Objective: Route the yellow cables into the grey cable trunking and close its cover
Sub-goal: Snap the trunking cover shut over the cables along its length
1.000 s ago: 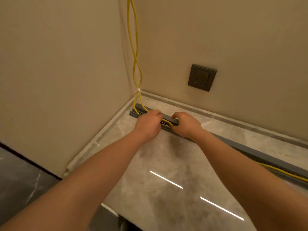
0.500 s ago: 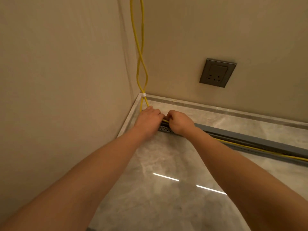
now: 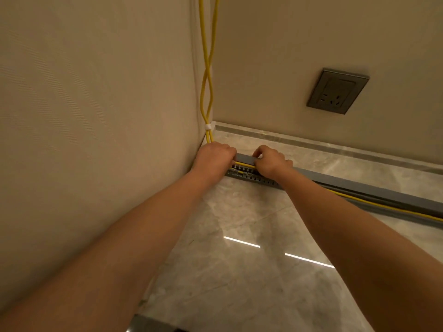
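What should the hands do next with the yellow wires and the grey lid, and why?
Probably tuck the yellow cables down between the slotted walls of the grey trunking near the corner. There they lie along the open top, just under the cover, which the right hand pinches. The left hand already rests on that end.

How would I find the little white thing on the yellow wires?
Look at the corner where the two beige walls meet the floor. Two yellow cables hang down there, and just above the left hand a small white tie pinches them together, the only white bit on them.
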